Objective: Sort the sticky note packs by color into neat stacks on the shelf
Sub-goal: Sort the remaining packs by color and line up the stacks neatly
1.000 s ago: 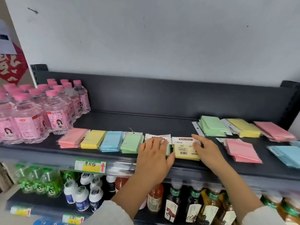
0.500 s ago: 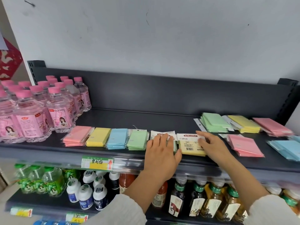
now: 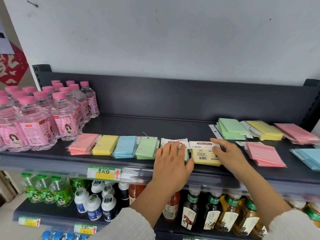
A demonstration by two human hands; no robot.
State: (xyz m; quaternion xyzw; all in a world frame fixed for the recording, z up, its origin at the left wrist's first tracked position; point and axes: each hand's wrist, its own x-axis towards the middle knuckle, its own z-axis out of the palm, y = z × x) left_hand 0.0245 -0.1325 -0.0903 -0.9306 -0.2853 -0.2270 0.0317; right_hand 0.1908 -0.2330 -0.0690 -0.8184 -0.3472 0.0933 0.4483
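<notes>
Upper shelf (image 3: 155, 123), front row, lower left of centre: pink stack (image 3: 83, 144), yellow stack (image 3: 104, 145), blue stack (image 3: 124, 147) and green stack (image 3: 147, 148), side by side and close together.

Just right of the green stack: your left hand (image 3: 171, 158) lies flat, fingers straight, pressing on a pack (image 3: 173, 142) that looks pale green. Its white header card shows past your fingertips.

Next right: yellow pack (image 3: 204, 155), label side up, header toward the back. Your right hand (image 3: 228, 153) rests open on its right edge, gripping nothing.

Right of frame: green pile (image 3: 232, 129), yellow pile (image 3: 265, 130) and pink pile (image 3: 294, 132) at the back, a second pink pile (image 3: 265, 155) and a blue pile (image 3: 306, 156) in front. All are skewed.

Judgement: the step in hand is squaring these two packs into the row. Keep your left palm down as a stop. Slide the yellow pack left until the sides meet and its front edge is level with the green stack. Push on the pad, not the header card, which likely bends. Wrappers look slick, so press lightly.
</notes>
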